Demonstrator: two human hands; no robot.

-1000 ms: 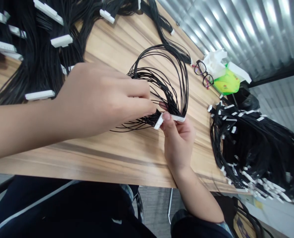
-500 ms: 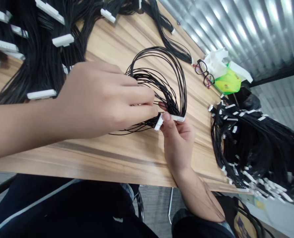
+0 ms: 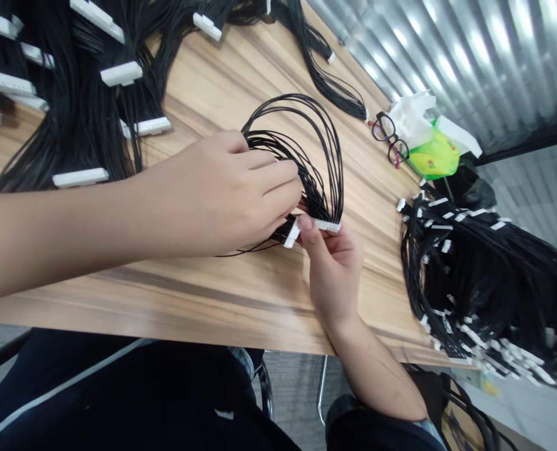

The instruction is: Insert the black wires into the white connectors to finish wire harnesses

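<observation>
A looped black wire harness (image 3: 306,141) with two white connectors lies on the wooden table (image 3: 222,288). My right hand (image 3: 332,272) pinches one white connector (image 3: 326,225) between thumb and fingers. My left hand (image 3: 222,191) is closed over the black wires just behind the other white connector (image 3: 291,233), its fingertips pressed on the strands beside my right thumb.
Many black harnesses with white connectors (image 3: 76,94) cover the far left of the table. A large pile of finished harnesses (image 3: 489,282) sits at the right edge. Glasses (image 3: 391,139) and a green packet with tissue (image 3: 431,153) lie at the back right.
My left hand has slid down and right along the wires toward the connector, uncovering a white connector on the table behind it. The wire loop has narrowed slightly. The right hand barely moved.
</observation>
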